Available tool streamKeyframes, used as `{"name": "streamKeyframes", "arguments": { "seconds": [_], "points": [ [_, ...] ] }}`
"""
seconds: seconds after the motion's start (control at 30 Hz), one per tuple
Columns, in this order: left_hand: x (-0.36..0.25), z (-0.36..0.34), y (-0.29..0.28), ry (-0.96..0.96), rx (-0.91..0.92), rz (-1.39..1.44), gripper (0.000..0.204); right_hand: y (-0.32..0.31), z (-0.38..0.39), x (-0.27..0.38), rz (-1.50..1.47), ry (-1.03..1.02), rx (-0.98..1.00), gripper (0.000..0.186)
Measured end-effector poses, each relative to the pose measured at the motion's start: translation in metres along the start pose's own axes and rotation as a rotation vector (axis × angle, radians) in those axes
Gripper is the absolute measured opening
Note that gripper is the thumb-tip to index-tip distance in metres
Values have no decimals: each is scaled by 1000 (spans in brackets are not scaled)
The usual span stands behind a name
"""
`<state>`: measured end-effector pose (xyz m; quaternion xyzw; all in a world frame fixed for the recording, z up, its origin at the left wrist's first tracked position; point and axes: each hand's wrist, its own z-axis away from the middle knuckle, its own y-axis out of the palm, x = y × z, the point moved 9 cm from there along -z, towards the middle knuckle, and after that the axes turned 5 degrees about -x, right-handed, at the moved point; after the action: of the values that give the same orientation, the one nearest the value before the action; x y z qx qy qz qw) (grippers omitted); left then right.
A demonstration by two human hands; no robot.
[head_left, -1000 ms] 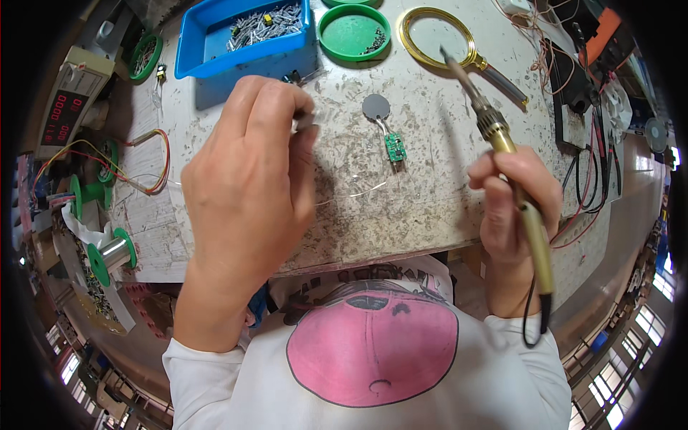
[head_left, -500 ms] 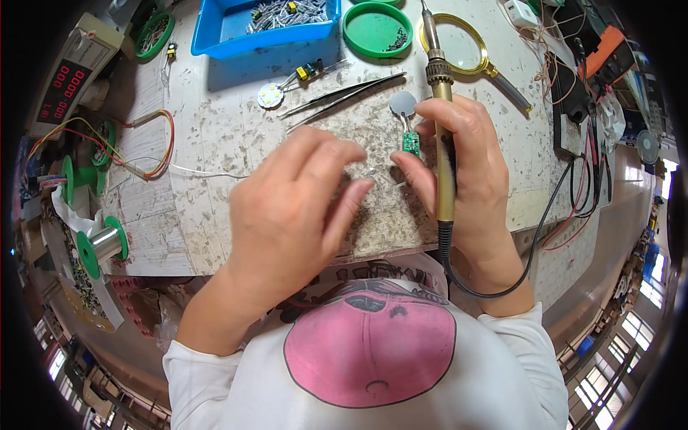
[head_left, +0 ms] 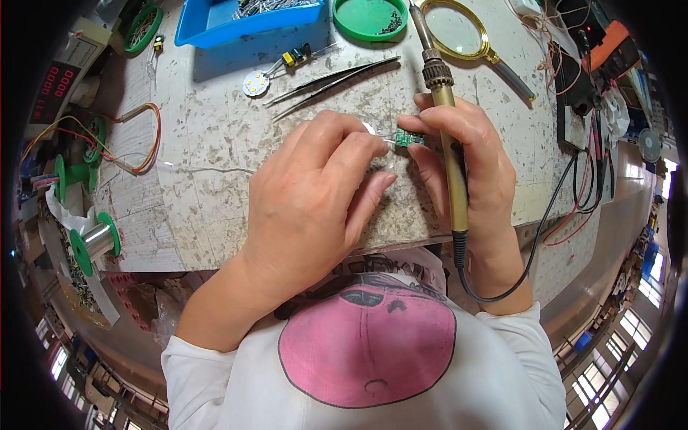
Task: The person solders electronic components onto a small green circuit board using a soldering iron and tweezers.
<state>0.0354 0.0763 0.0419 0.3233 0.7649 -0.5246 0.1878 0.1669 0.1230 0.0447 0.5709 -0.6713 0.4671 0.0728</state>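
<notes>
My right hand [head_left: 469, 154] grips a soldering iron [head_left: 453, 168] with a brass-coloured handle, its tip pointing away from me. The same hand's thumb and fingertips are at a small green circuit board [head_left: 408, 137]. From the board, short leads run left to a pale round disc [head_left: 369, 129], mostly hidden behind my left fingers. My left hand [head_left: 308, 190] is curled beside it, thumb and forefinger apart, with no object visible between them. Whether its other fingers touch the disc is hidden. A thin wire [head_left: 222, 170] passes out of sight under that hand. Tweezers [head_left: 333, 86] lie beyond.
At the back stand a blue bin [head_left: 247, 34] of parts and a green dish [head_left: 369, 32]. A magnifying glass [head_left: 459, 32] lies at the far right, an LED disc with components [head_left: 256, 83] at left. A solder spool [head_left: 94, 244] stands left; the iron's cord [head_left: 527, 265] loops right.
The board has turned so its leads and disc point left rather than away from me. My left hand has moved right and slightly away, now covering most of the disc.
</notes>
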Motion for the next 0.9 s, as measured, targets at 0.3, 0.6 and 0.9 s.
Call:
{"name": "streamKeyframes", "arguments": {
  "seconds": [0.3,0.6,0.9],
  "points": [
    [10,1,-5,-135,-21,104,21,-2,4,-7,-51,15,-10,49],
    [18,10,-13,-157,-42,107,21,-2,3,-6,-45,-11,-15,49],
    [14,1,-11,-119,-64,126,21,-2,2,-4,-70,-26,17,41]
  ]
}}
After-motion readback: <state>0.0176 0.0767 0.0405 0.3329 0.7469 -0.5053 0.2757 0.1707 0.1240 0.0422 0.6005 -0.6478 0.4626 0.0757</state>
